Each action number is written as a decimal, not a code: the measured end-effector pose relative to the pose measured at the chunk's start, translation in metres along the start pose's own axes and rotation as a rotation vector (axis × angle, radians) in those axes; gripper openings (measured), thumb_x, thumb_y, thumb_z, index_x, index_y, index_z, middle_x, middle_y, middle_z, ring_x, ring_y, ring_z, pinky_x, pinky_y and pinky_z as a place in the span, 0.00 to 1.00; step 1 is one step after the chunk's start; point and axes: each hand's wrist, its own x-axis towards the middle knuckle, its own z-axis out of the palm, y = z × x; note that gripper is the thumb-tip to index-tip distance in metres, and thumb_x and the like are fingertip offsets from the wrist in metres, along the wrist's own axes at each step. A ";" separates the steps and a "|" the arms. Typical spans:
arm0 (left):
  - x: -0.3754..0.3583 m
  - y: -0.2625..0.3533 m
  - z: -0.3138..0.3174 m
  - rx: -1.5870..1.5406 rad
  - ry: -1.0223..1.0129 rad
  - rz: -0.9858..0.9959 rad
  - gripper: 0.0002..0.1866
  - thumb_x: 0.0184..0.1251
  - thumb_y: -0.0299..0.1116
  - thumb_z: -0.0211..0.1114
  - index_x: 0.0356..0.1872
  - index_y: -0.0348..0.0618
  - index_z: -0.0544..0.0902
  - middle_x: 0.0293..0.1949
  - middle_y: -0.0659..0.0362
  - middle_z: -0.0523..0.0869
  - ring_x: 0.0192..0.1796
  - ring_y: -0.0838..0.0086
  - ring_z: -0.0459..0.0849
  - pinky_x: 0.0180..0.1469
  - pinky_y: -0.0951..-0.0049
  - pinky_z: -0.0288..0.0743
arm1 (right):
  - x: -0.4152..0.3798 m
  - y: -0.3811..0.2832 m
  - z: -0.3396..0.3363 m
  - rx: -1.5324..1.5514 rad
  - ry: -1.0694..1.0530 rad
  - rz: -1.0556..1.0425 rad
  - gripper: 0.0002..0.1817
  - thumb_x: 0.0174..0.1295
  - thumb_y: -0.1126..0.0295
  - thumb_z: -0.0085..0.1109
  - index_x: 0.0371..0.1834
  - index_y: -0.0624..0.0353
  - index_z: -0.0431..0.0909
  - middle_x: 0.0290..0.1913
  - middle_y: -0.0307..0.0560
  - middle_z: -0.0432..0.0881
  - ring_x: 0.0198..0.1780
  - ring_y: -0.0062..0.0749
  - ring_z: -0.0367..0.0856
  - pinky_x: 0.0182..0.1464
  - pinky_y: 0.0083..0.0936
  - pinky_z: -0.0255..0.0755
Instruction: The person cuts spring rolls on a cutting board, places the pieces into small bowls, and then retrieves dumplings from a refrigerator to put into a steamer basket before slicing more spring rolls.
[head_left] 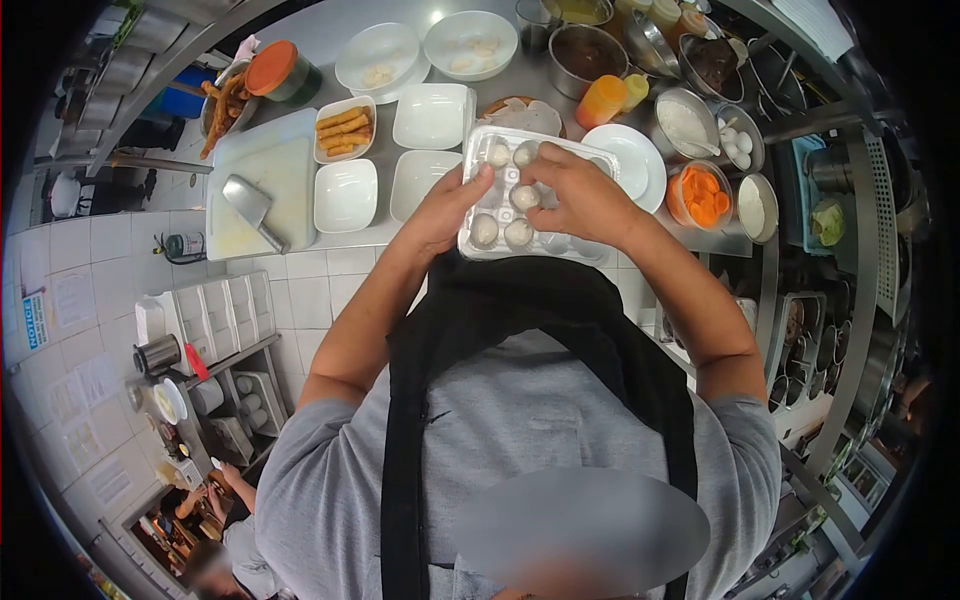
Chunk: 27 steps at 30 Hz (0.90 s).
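A clear plastic tray [472,240] with several round white pieces in its hollows is at the front edge of the steel counter. My left hand [447,208] grips the tray's left side, thumb on top. Over the tray's middle, my right hand [582,197] has its thumb and fingers curled around a white ball [525,198]. Square white bowls [346,196] stand left of the tray, one of them [344,130] holding fried rolls. A white plate [640,165] lies just right of the tray.
On the left, a cleaver [250,205] rests on a cutting board [270,145]. Two round bowls [380,60] stand behind. Sliced carrots [703,197], eggs [737,142] and sauce bottles [601,101] are at the right. Another person [240,545] is at the lower left.
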 end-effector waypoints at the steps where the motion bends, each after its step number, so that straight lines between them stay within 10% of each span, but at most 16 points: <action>1: 0.000 -0.001 0.000 0.001 0.001 0.000 0.36 0.92 0.54 0.59 0.82 0.32 0.70 0.71 0.49 0.85 0.68 0.65 0.89 0.69 0.63 0.86 | 0.000 0.002 0.004 -0.012 0.008 -0.003 0.21 0.56 0.67 0.76 0.53 0.60 0.85 0.54 0.53 0.82 0.56 0.57 0.86 0.59 0.48 0.81; 6: -0.006 -0.003 -0.003 0.074 0.214 0.079 0.40 0.94 0.57 0.55 0.86 0.31 0.63 0.77 0.47 0.78 0.77 0.65 0.79 0.78 0.64 0.76 | 0.006 0.005 0.019 0.047 0.067 -0.020 0.18 0.54 0.69 0.76 0.46 0.61 0.82 0.51 0.53 0.81 0.54 0.57 0.85 0.57 0.49 0.80; 12: -0.039 -0.003 -0.035 0.015 0.313 0.068 0.38 0.95 0.55 0.54 0.88 0.36 0.62 0.81 0.48 0.75 0.79 0.64 0.78 0.80 0.62 0.73 | 0.037 0.027 0.016 0.489 0.306 0.100 0.17 0.57 0.73 0.80 0.44 0.57 0.80 0.35 0.33 0.83 0.36 0.15 0.79 0.40 0.27 0.77; 16: -0.080 0.009 -0.063 0.092 0.562 0.131 0.37 0.95 0.55 0.54 0.88 0.36 0.64 0.80 0.49 0.77 0.79 0.64 0.78 0.81 0.62 0.72 | 0.090 0.084 0.008 0.539 0.577 0.216 0.16 0.56 0.68 0.80 0.43 0.58 0.82 0.37 0.39 0.87 0.38 0.22 0.85 0.42 0.29 0.80; 21: -0.107 0.018 -0.086 0.092 0.647 0.185 0.38 0.95 0.55 0.53 0.88 0.36 0.64 0.82 0.49 0.74 0.81 0.63 0.75 0.81 0.61 0.71 | 0.138 0.121 0.046 -0.056 0.237 0.366 0.22 0.54 0.55 0.79 0.48 0.56 0.88 0.48 0.55 0.94 0.52 0.56 0.93 0.54 0.48 0.85; 27: -0.089 0.007 -0.081 0.041 0.621 0.169 0.42 0.94 0.60 0.51 0.88 0.31 0.62 0.85 0.48 0.71 0.84 0.62 0.71 0.85 0.62 0.65 | 0.134 0.115 0.059 -0.247 0.401 0.191 0.22 0.68 0.52 0.74 0.56 0.57 0.92 0.51 0.58 0.94 0.56 0.55 0.93 0.61 0.49 0.84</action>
